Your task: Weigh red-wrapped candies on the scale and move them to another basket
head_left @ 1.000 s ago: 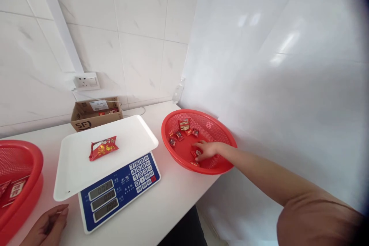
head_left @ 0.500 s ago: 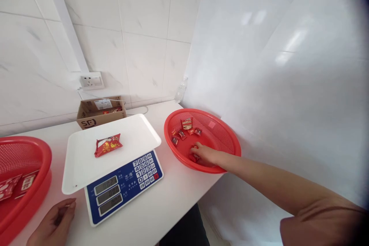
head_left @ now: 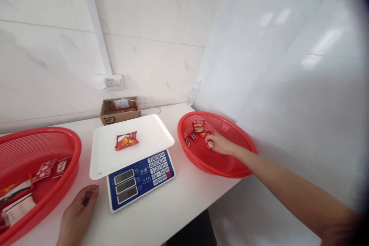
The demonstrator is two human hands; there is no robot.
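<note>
My right hand (head_left: pixel 221 144) reaches inside the red plastic basket (head_left: pixel 245 167) on the right. Its fingers are closed on a small red-wrapped candy (head_left: pixel 210 144), partly hidden by them. Several other small red packets (head_left: pixel 198 126) lie in the basket beyond the hand. My left hand (head_left: pixel 77 212) rests on the table left of the weighing scale (head_left: pixel 141 178), fingers curled with thumb and forefinger together; nothing shows in it. On the scale's white tray (head_left: pixel 154 132) lies a red pillow-shaped packet (head_left: pixel 127 140) with gold print.
Another red basket (head_left: pixel 75 153) stands at the left, with several red packets (head_left: pixel 44 170) inside. Behind the scale is a cardboard box (head_left: pixel 123 116) with small items. A clear plastic bottle (head_left: pixel 193 93) stands in the corner, and a socket (head_left: pixel 114 82) sits on the wall.
My view has turned left, showing more of the left basket. My right hand has lifted off the basket bottom, and the candy in it now shows. My left hand keeps its pose.
</note>
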